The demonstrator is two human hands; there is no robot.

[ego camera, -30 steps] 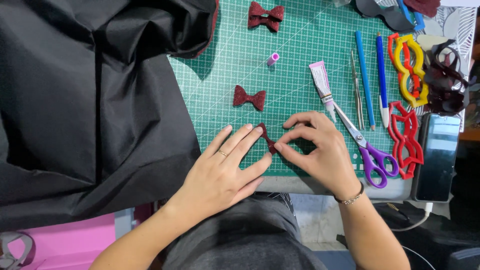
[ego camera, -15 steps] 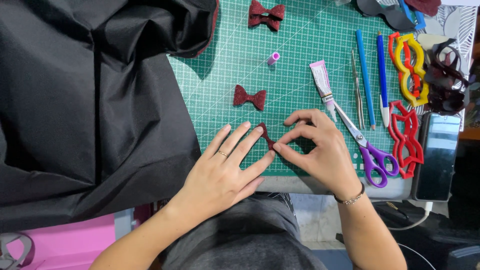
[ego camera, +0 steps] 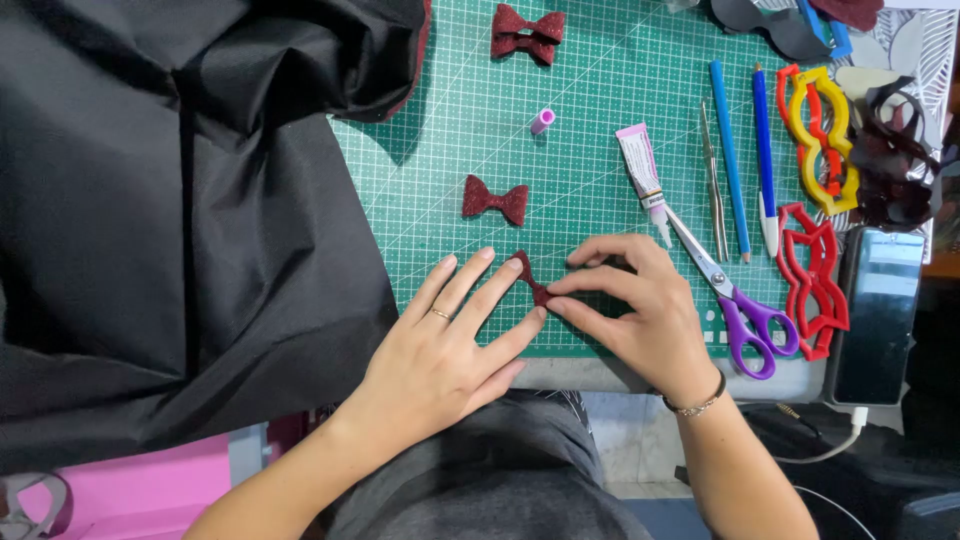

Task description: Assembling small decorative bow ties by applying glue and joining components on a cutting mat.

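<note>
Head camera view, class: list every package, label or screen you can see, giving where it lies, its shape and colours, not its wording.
Glue tube: mid-mat beside the scissors, slim, white with pink label.
Phone: right edge of the table, flat rectangle, dark blank screen, cable plugged in.

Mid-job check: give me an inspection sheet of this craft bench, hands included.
Surface: green cutting mat, gridded, part covered by black fabric.
Job's things: small dark red bow piece pinched between both hands.
Clutter: two finished red bows, glue tube, purple scissors, blue pens, red and yellow templates, phone.
Grippers: left hand flat, right hand pinching.
Cables: white lead under the phone.
Surroundings: pink surface.
</note>
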